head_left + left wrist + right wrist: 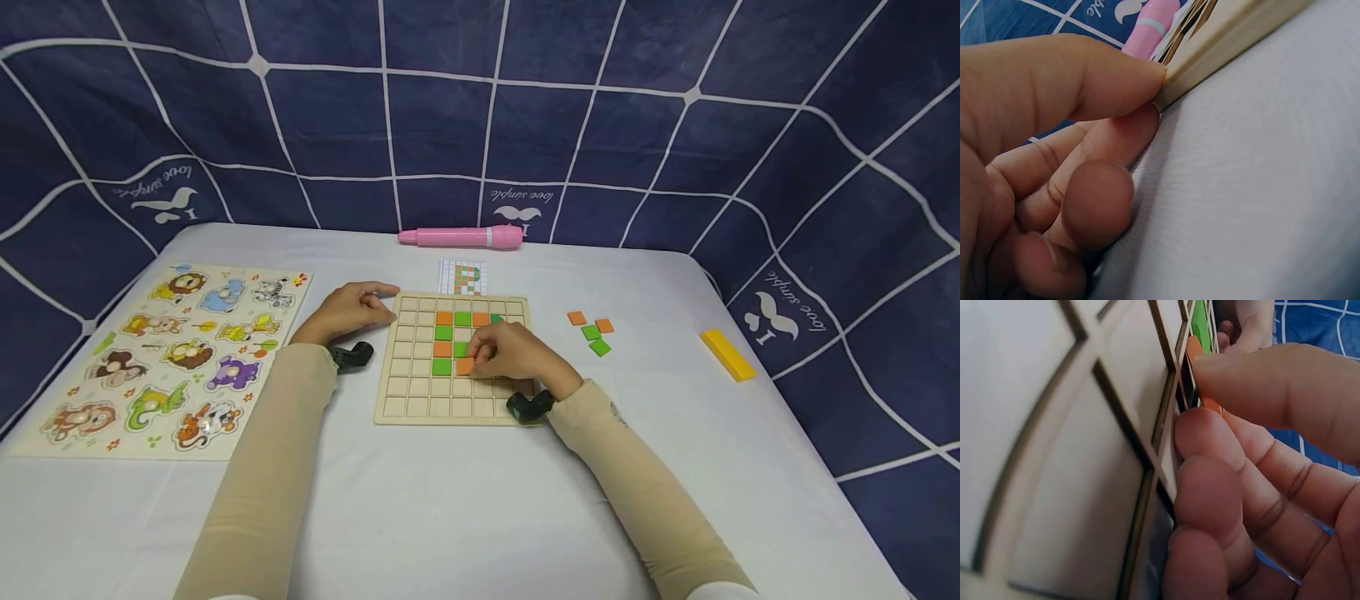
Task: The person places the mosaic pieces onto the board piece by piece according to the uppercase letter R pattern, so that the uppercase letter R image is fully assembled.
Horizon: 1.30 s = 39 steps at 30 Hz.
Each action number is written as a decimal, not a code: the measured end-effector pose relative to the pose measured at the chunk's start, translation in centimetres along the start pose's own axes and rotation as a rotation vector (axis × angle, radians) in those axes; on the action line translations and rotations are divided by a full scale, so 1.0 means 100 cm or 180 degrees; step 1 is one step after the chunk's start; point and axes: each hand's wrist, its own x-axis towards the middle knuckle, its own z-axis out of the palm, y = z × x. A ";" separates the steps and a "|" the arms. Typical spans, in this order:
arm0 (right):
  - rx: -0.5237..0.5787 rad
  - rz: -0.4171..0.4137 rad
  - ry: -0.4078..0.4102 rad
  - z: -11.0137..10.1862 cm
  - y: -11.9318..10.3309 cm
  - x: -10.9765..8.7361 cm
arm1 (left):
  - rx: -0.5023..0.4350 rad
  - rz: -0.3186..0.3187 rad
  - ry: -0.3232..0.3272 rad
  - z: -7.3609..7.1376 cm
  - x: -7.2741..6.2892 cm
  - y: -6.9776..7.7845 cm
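Head view: pinches orange tile point(462, 367) in right hand point(513, 351), at grid board point(418, 407), just beside green tile point(442, 367); grips board's left edge with left hand point(348, 309).

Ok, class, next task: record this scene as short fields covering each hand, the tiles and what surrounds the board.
Left hand: holds the grid board's left edge
Right hand: pinches an orange tile at the grid
Loose tiles: two orange, two green, right of board
Beyond board: pattern card, then pink pen-like object
Far left: animal puzzle
Far right: yellow block
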 end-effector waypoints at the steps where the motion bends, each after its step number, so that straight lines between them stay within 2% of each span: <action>1: -0.0007 0.0009 0.0005 0.000 -0.001 0.000 | -0.0004 -0.0001 -0.0003 0.000 0.000 0.000; 16: -0.0037 0.0037 0.0026 0.004 -0.002 -0.001 | 0.0028 -0.0022 0.0012 0.001 0.006 -0.004; 24: 0.0135 -0.0046 -0.0085 0.003 0.002 0.000 | 0.0055 -0.0050 0.0023 0.000 0.006 -0.004; 28: 0.0353 -0.0210 -0.0194 -0.004 0.008 -0.001 | 0.0018 -0.0050 0.0015 0.000 0.005 -0.004; 33: 0.0862 -0.0317 -0.0273 -0.017 0.021 -0.005 | -0.0026 -0.0067 0.0008 0.001 0.004 -0.003; 39: 0.1275 -0.0087 -0.0205 -0.041 0.037 -0.017 | -0.0053 -0.0093 -0.0019 0.001 0.004 -0.003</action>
